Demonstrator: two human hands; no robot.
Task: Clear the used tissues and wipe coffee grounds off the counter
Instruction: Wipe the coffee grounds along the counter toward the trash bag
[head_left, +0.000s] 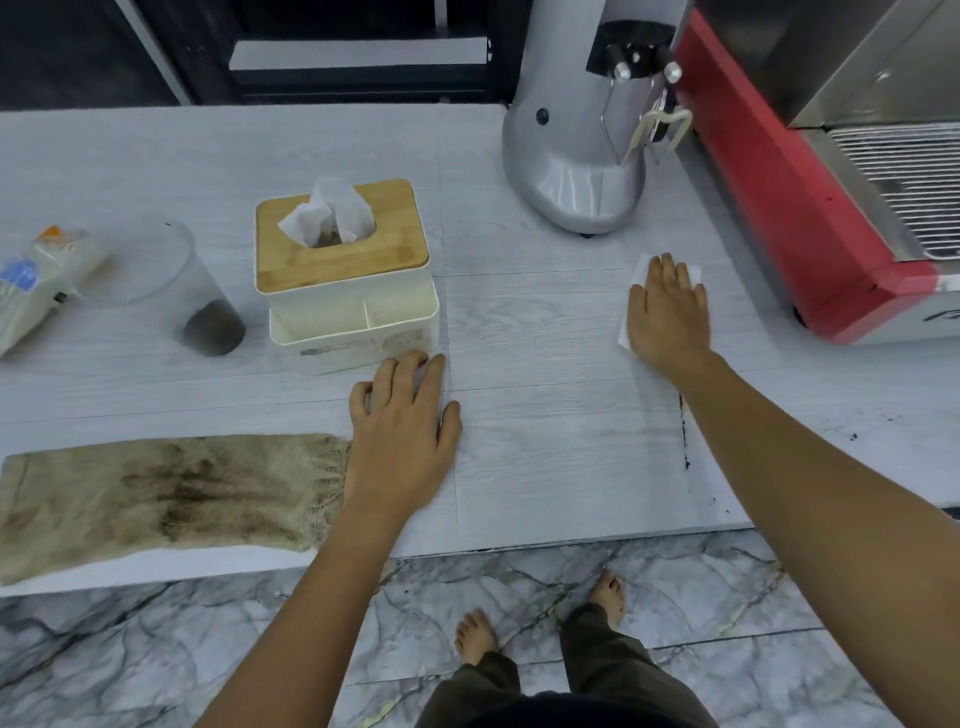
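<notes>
R hand (667, 314) flat, fingers straight, pressing white tissue (640, 273) onto counter (545, 322), right of tissue box (345, 273), nr grinder base (576, 171). L hand (402, 426) relaxed, palm down, grasping nothing, just in front of box. Dark grounds (685, 441) scattered front-right of box. Stained cloth (166, 488) front-left. Plastic cup (200, 306) left of box.
</notes>
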